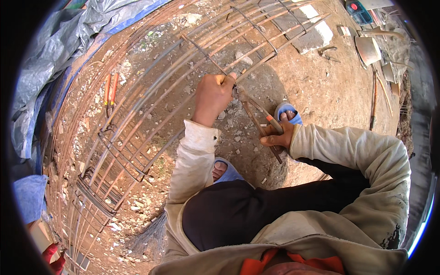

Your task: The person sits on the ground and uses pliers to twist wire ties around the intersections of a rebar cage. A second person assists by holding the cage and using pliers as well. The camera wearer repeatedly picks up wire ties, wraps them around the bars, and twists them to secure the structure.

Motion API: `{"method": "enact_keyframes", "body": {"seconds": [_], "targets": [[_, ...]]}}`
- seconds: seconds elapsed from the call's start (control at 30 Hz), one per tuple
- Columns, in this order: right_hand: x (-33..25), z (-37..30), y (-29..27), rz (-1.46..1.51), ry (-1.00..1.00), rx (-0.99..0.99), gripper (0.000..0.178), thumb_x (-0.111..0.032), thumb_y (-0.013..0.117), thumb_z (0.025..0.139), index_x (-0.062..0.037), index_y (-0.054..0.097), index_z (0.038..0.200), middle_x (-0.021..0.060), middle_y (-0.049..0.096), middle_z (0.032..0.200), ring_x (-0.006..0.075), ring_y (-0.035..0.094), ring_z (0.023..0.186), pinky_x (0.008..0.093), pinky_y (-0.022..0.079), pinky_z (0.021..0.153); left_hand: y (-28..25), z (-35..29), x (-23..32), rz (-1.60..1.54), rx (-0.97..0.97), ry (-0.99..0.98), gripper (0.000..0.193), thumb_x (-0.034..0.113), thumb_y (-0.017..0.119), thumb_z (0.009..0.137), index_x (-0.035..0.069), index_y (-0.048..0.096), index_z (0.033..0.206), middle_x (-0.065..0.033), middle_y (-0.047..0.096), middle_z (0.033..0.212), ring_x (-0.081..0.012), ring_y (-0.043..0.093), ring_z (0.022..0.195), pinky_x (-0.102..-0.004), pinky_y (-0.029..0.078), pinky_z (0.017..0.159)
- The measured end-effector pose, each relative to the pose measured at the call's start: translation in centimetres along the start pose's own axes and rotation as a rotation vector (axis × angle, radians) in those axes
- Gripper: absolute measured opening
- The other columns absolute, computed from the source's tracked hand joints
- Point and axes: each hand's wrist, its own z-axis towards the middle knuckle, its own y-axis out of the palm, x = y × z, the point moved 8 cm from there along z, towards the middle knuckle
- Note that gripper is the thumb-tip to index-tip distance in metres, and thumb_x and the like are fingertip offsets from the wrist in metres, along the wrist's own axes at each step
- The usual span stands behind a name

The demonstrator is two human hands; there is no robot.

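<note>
A long cage of rebar [137,103], thin rods with square stirrups around them, curves across the ground in front of me and to my left. My left hand [214,97] is closed at its near side, where a stirrup [204,52] meets a rod. Whether the fingers grip the stirrup, the rod or a bit of wire there is hidden. In my right hand [280,135] is a pair of long-handled pincers [262,110], the handles somewhat apart. The jaws point up and left, just below my left fingertips.
Pliers with red-orange handles [111,89] lie beyond the cage. Stacked stirrups [94,195] hang near its lower left end, by a wire bundle [151,233]. A grey tarp [64,50] covers the far left. At right are a hoe [368,49] and a pale slab [305,34].
</note>
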Motion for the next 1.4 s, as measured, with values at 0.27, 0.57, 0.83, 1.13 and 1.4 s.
{"method": "enact_keyframes", "body": {"seconds": [0.27,0.57,0.83,1.13,1.4], "targets": [[-2.3,-1.2,0.0,0.255,-0.108,0.073,0.049,-0.041,0.082,0.076,-0.0011,0.062,0.095,0.0085,0.065,0.070,0.0174,0.063,0.053,0.0278,0.051,0.048,-1.4,-1.4,1.1,0.022,0.317,0.079,0.034,0.027,0.072,0.080,-0.002,0.065,0.065,-0.0142,0.060,0.053,-0.0212,0.054,0.046,-0.0367,0.042,0.051],[-7.5,-6.9,-8.3,-1.010,-0.537,0.524,0.056,-0.016,0.059,0.076,0.0020,0.045,0.127,0.0194,0.058,0.095,0.0362,0.063,0.078,0.0415,0.053,0.070,-1.7,-1.4,1.5,-0.005,0.314,0.009,0.027,0.022,0.072,0.079,-0.004,0.068,0.073,-0.0066,0.060,0.056,-0.0138,0.053,0.052,-0.0305,0.041,0.051],[-9.2,-4.2,-13.1,-1.147,-0.623,0.161,0.057,-0.014,0.055,0.080,0.0019,0.043,0.134,0.0230,0.057,0.105,0.0423,0.062,0.087,0.0456,0.052,0.077,-1.0,-1.1,1.4,0.028,0.311,0.045,0.024,0.026,0.071,0.078,0.002,0.070,0.074,-0.0114,0.063,0.057,-0.0249,0.061,0.050,-0.0366,0.045,0.052],[-2.9,-5.3,-9.6,-0.089,-0.115,0.019,0.047,-0.032,0.051,0.095,0.0030,0.054,0.126,0.0176,0.065,0.087,0.0290,0.068,0.071,0.0379,0.057,0.065,-1.2,-1.4,1.1,-0.010,0.265,-0.016,0.027,0.026,0.069,0.080,0.000,0.071,0.081,-0.0141,0.067,0.064,-0.0251,0.065,0.057,-0.0363,0.047,0.055],[-12.1,-9.7,-9.0,-0.739,-0.060,0.046,0.084,-0.020,0.082,0.067,0.0009,0.035,0.133,0.0113,0.065,0.070,0.0289,0.069,0.064,0.0381,0.054,0.052,-1.4,-2.1,0.5,-0.082,0.179,0.250,0.033,0.022,0.069,0.078,-0.004,0.067,0.099,-0.0145,0.069,0.076,-0.0173,0.063,0.060,-0.0328,0.048,0.056]]}}
